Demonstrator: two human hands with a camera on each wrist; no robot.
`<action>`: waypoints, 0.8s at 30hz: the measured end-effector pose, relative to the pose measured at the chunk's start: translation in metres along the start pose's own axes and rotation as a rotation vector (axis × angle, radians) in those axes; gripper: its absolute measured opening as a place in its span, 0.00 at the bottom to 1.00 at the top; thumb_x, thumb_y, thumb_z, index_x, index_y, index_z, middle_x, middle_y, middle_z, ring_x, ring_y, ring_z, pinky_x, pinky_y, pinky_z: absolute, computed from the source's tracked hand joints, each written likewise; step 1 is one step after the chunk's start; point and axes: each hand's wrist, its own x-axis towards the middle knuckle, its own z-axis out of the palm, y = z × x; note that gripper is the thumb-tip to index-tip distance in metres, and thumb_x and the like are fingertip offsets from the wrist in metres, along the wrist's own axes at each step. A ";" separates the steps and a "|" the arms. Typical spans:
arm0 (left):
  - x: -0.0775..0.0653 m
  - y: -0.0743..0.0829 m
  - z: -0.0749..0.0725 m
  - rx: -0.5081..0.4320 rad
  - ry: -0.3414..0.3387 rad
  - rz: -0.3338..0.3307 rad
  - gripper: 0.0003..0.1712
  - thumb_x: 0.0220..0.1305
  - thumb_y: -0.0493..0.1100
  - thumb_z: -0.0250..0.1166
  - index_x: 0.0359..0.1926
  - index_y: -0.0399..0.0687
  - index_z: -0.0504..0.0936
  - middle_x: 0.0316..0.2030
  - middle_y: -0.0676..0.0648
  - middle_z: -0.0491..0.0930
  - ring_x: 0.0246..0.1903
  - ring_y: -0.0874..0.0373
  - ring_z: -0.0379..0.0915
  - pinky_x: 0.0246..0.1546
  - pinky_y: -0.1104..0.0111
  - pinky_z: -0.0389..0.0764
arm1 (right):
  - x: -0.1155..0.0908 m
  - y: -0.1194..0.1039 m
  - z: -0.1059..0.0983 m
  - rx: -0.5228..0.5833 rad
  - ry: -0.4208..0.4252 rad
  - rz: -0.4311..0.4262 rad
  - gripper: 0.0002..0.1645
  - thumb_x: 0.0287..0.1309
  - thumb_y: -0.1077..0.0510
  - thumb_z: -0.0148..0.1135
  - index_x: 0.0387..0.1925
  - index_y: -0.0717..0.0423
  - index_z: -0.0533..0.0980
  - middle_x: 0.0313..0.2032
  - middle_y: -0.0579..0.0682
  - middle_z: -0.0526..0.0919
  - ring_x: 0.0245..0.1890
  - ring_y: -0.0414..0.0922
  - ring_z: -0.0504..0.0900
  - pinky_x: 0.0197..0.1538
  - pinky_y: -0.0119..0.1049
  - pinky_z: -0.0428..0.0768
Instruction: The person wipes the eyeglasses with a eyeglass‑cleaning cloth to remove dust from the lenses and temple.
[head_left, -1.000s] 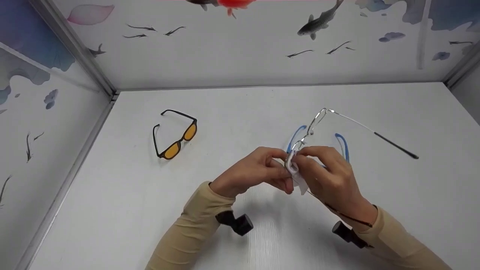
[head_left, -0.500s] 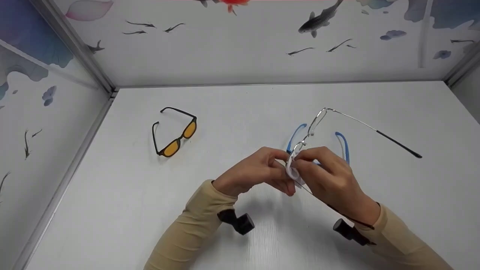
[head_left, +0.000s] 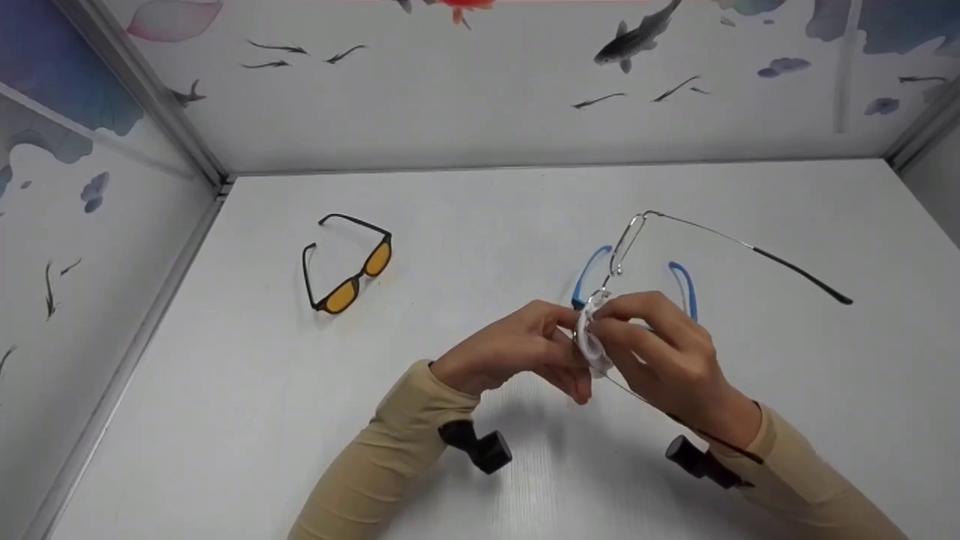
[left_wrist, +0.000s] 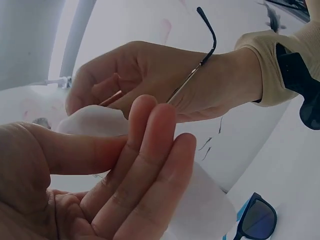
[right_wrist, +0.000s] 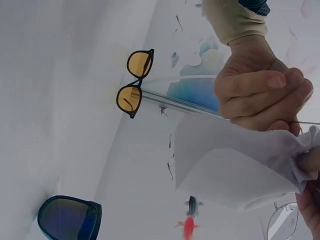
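Both hands meet over silver wire-framed eyeglasses (head_left: 627, 244), tilted with one dark-tipped temple arm stretching to the right. My left hand (head_left: 517, 346) grips the near lens rim between thumb and fingers. A white cloth (head_left: 592, 345) is pinched in my right hand (head_left: 667, 352), whose fingers press it against the near lens. That lens is mostly covered by cloth and fingers. In the right wrist view the cloth (right_wrist: 220, 160) spreads out wide below the left hand (right_wrist: 262, 95). The other temple arm passes along the right wrist.
Blue-armed glasses with dark lenses (right_wrist: 70, 217) lie on the white table (head_left: 247, 420) just behind the hands, partly hidden. Black-framed glasses with orange lenses (head_left: 345, 294) sit farther left. Printed panels (head_left: 480, 112) wall the table at the back and sides.
The silver eyeglasses have turned slightly, their far rim and right temple arm shifting. The cloth has moved over the near lens and bunches more. The left hand has edged right and slightly down.
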 end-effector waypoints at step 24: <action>0.003 -0.006 -0.001 0.034 0.045 -0.055 0.12 0.57 0.31 0.56 0.43 0.37 0.79 0.20 0.45 0.81 0.21 0.54 0.80 0.35 0.56 0.83 | 0.004 0.001 -0.018 0.028 -0.344 0.000 0.16 0.71 0.65 0.48 0.29 0.63 0.79 0.33 0.54 0.80 0.29 0.47 0.80 0.31 0.34 0.79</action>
